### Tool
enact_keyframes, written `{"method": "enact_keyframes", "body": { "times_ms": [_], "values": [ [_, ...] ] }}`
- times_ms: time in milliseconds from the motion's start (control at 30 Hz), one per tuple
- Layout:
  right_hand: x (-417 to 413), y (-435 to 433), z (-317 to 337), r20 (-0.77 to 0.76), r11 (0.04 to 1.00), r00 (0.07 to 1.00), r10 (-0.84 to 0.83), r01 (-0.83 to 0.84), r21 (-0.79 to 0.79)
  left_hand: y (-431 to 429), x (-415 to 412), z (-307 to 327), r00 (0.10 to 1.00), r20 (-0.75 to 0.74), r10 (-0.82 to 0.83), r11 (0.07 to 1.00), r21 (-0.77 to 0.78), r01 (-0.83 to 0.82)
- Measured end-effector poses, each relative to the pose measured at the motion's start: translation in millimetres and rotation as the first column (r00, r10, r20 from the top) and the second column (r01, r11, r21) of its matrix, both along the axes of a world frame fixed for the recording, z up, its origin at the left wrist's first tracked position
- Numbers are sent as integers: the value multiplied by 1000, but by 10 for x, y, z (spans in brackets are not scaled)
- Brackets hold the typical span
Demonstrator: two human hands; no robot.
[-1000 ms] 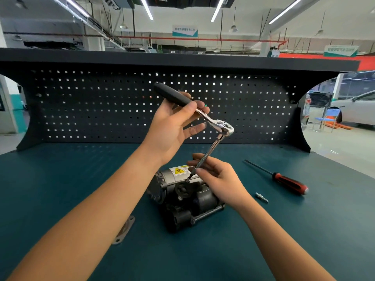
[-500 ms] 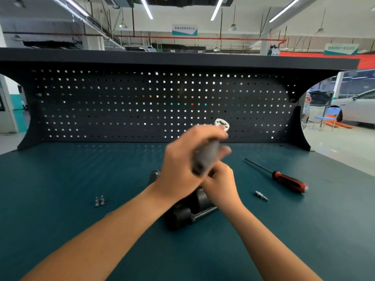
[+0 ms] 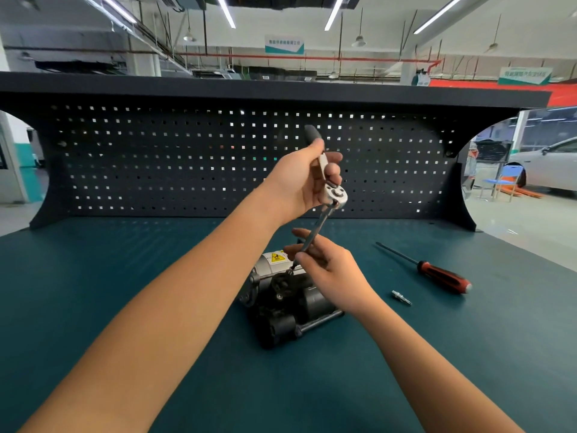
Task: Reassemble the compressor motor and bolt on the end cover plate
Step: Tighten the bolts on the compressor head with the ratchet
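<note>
Handle swings back up toward black pegboard (image 3: 187, 157): left hand (image 3: 299, 179) fingers clamp chrome black-gripped ratchet wrench (image 3: 335, 195), right hand (image 3: 334, 273) fingertips pinch its slim steel extension bar (image 3: 313, 232) above grey-and-black compressor motor (image 3: 281, 298) on teal bench (image 3: 125, 276); keep bar square, strokes short.

A: From where does the camera look?
B: From the person's head, at the near side of the bench (image 3: 93, 307). It faces forward and a little down, straight toward the pegboard (image 3: 187, 157).
A: How near is it?
B: Near. Both forearms reach up from the bottom edge. The left hand (image 3: 299, 179) and right hand (image 3: 334, 270) are in the middle, the ratchet (image 3: 335, 195) about at the centre, the motor (image 3: 290, 301) just below it.
A: Is it wide?
B: Very wide. The lamps (image 3: 226, 10) show at the top and the floor (image 3: 515, 226) at both sides of the bench. It is the only view.
</note>
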State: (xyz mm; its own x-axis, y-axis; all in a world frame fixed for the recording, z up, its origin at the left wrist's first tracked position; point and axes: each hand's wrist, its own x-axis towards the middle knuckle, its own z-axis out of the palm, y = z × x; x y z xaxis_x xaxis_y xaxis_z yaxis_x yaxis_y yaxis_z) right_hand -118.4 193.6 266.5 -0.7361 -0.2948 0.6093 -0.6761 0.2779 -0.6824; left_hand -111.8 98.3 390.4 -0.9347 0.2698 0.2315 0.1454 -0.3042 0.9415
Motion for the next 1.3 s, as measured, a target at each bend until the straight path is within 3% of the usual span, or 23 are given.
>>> {"method": "enact_keyframes", "body": {
  "times_ms": [100,233,300,367,433,467,500,533,600,633,733,867,1033,1100,1167,1233,1300],
  "values": [
    [4,1,-12,-52,998,996,-69,70,0,-7,21,2,999,-31,-43,997,-64,41],
    [26,-18,-60,-92,994,990,-111,109,-23,-90,153,-223,938,-315,144,990,34,-140],
    [33,-31,-48,-49,991,992,-120,116,-67,-108,293,-372,828,-493,268,961,80,-263],
    [22,-33,-27,-17,988,992,-126,125,-88,-113,431,-513,641,-700,315,928,87,-361],
    [15,-44,-11,-62,981,981,-183,178,-78,-109,508,-652,394,-889,234,887,29,-461],
    [3,-40,-17,-68,979,978,-198,193,-72,-102,517,-712,345,-919,193,878,4,-479],
    [11,-38,-12,-65,978,977,-202,198,-70,-94,529,-718,386,-901,199,881,-8,-473],
    [17,-38,-18,-57,981,982,-180,175,-85,-87,543,-681,487,-838,246,897,6,-442],
    [9,-20,-34,-13,990,993,-116,114,-85,-80,495,-551,714,-616,334,933,110,-342],
    [11,-14,-31,-7,993,995,-100,100,-64,-91,445,-476,785,-504,359,933,163,-321],
    [20,3,-35,4,999,999,-32,32,-23,-152,250,-252,891,-295,345,934,199,-296],
    [55,-15,-66,-81,985,996,-37,22,-172,-130,19,-25,969,-96,226,972,82,-219],
    [35,-47,4,-103,981,994,-38,18,-191,-2,-56,67,999,-36,36,980,-195,-42],
    [35,-24,9,-135,984,988,-73,49,-172,-4,-30,44,996,-60,62,992,-109,-68],
    [23,-13,-20,-137,978,987,-85,57,-200,-27,71,-25,979,-120,166,984,78,-157],
    [-1,-30,-27,-113,966,988,-110,79,-246,-51,240,-168,901,-301,313,948,161,-276],
    [-17,-42,-11,-102,957,987,-122,90,-277,-49,450,-413,719,-598,353,924,103,-368]
  ]
}}
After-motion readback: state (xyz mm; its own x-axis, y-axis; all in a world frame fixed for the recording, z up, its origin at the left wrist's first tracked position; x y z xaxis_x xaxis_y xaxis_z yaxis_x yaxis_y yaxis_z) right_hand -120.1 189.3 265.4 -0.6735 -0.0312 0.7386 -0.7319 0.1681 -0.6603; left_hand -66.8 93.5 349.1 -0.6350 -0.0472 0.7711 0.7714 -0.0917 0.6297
